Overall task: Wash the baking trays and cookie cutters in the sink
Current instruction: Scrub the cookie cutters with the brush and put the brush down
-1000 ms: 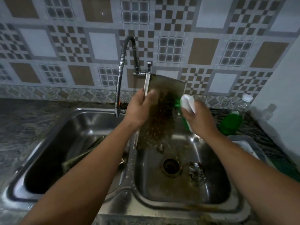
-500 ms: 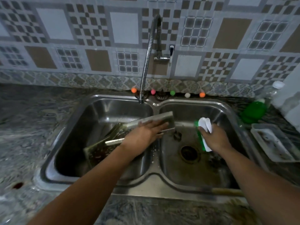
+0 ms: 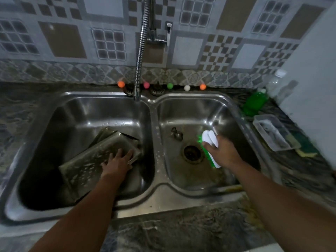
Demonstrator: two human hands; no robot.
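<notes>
Left hand (image 3: 118,161) lies flat on baking tray (image 3: 94,160) in sink's (image 3: 154,195) left basin; right hand (image 3: 222,153) grips scrub brush (image 3: 209,140) over right basin.

Left hand (image 3: 118,161) flat on baking tray (image 3: 94,159) in left sink (image 3: 154,197) basin, right hand (image 3: 222,151) gripping green scrub brush (image 3: 209,142) over right basin

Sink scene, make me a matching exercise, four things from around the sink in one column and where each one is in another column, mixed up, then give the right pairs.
Things:
1. baking tray
2. scrub brush
3. cookie cutters
4. green soap bottle

Places:
A. on the counter to the right of the sink
B. lying on the right basin floor, above the drain
C. leaning in the left basin under the left hand
D. held in the right hand over the right basin

Pairs: 1-C, 2-D, 3-B, 4-A
</notes>
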